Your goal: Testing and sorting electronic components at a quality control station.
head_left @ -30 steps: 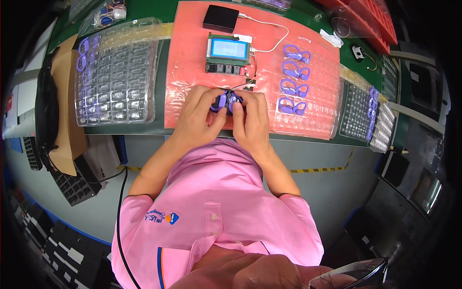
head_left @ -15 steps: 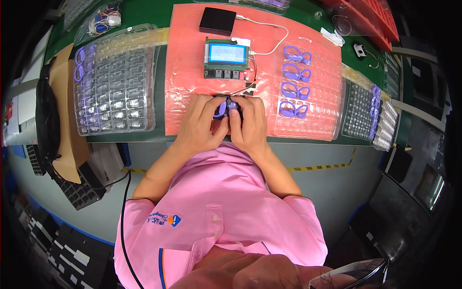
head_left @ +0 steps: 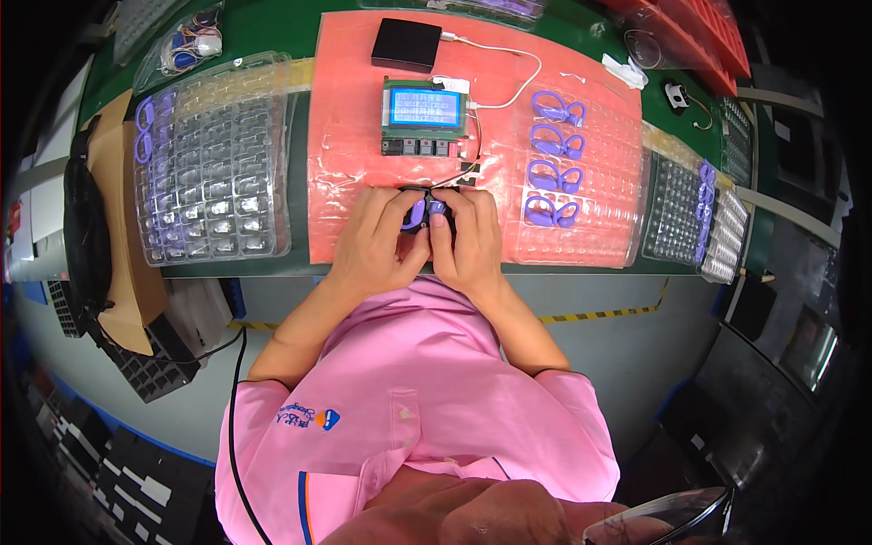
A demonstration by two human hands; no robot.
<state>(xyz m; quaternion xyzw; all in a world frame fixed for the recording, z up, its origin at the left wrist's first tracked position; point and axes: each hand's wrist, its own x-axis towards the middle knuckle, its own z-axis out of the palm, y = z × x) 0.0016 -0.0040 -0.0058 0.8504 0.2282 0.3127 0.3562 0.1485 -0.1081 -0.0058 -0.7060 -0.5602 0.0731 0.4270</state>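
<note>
Two purple ear-hook earphones sit in a small black holder (head_left: 425,227) at the near middle of the pink mat. Around the left earphone (head_left: 415,215) curl the fingers of my left hand (head_left: 374,243), closed on it. My right hand (head_left: 470,241) grips the right earphone (head_left: 437,208), its thumb pressed on the top. Fingers hide much of the holder. From it a thin cable runs up to a green circuit board (head_left: 424,134) with a lit blue display (head_left: 424,106) and a row of buttons.
A black box (head_left: 405,44) connects to the board by a white cable (head_left: 536,73). Right of my hands, a clear tray (head_left: 604,182) holds several purple earphone pairs (head_left: 557,143). Another clear tray (head_left: 218,163) lies left, with purple earphones (head_left: 144,132) at its edge. Red bins (head_left: 699,36) stand far right.
The display now shows several rows of text in place of fewer, larger ones. Both hands stay on the earphones; the whole view has shifted slightly.
</note>
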